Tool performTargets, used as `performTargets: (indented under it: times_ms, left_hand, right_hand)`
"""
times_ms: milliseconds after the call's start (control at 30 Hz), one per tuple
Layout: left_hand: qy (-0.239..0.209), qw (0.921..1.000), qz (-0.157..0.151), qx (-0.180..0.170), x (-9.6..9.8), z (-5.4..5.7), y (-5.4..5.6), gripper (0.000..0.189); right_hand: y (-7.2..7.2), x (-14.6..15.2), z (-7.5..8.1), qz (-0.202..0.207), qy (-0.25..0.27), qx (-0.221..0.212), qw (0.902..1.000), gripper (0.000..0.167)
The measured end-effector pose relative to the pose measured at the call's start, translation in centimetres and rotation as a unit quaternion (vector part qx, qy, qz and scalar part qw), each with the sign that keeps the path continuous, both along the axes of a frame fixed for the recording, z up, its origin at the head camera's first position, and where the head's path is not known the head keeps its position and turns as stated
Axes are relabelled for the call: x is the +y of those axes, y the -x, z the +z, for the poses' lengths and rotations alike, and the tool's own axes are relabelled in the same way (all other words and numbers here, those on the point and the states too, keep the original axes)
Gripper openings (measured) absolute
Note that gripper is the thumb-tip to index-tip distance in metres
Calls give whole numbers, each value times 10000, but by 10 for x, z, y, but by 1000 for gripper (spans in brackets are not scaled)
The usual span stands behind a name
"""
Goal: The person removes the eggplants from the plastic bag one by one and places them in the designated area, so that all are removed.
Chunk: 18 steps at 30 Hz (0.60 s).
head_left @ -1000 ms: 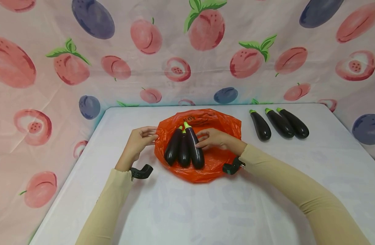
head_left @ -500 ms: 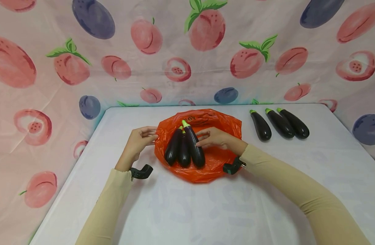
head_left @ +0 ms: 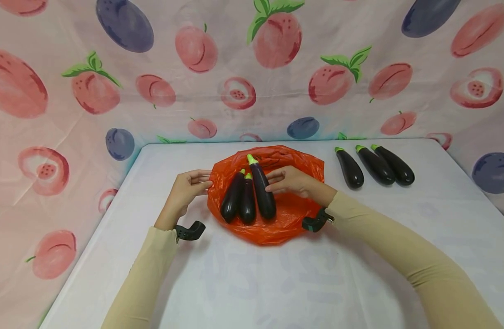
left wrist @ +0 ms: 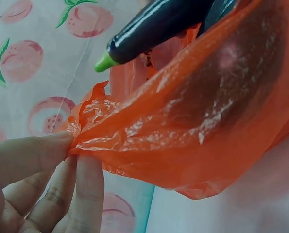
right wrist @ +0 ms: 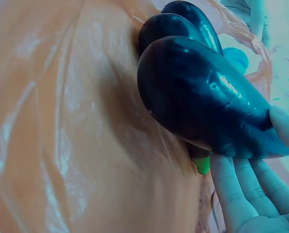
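Note:
In the head view, an orange-red plastic bag (head_left: 293, 210) lies spread on the white table with several dark eggplants on it. My left hand (head_left: 188, 189) pinches the bag's left edge between thumb and fingers, plain in the left wrist view. The rightmost eggplant (head_left: 262, 189) is held by my right hand (head_left: 293, 183), thumb on one side and fingers on the other. Its green-tipped end is raised in the left wrist view. Beside it lie a middle eggplant (head_left: 247, 203) and a left eggplant (head_left: 233, 196). A green stem tip (right wrist: 202, 165) shows beneath the held one.
Three more eggplants lie at the back right of the white table (head_left: 276, 283): one alone (head_left: 351, 169) and a touching pair (head_left: 377, 167). A fruit-patterned cloth (head_left: 243, 64) hangs behind and at the left. Each wrist wears a dark camera.
My right hand has shifted the held eggplant slightly upward and away from the middle one, opening a gap between them. The left hand stays at the bag's edge.

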<state>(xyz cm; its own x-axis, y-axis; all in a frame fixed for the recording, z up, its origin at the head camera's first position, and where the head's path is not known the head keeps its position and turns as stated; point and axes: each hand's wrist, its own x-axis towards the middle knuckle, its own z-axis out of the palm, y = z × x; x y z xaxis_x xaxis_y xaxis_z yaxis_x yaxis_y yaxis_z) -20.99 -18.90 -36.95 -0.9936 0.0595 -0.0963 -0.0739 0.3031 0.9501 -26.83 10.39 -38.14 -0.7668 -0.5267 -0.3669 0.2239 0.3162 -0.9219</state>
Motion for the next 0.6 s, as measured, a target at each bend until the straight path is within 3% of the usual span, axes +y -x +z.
performTargets:
  times_ms: [367, 600]
  left_hand:
    - [-44, 10000, -25, 43, -1, -1, 1, 34]
    - [-21, 10000, -6, 5, -1, -1, 0, 34]
  right_hand:
    - [0, 7, 20, -310, -20, -14, 9995, 54]
    - [-3, 16, 34, -275, -23, 47, 9996, 55]
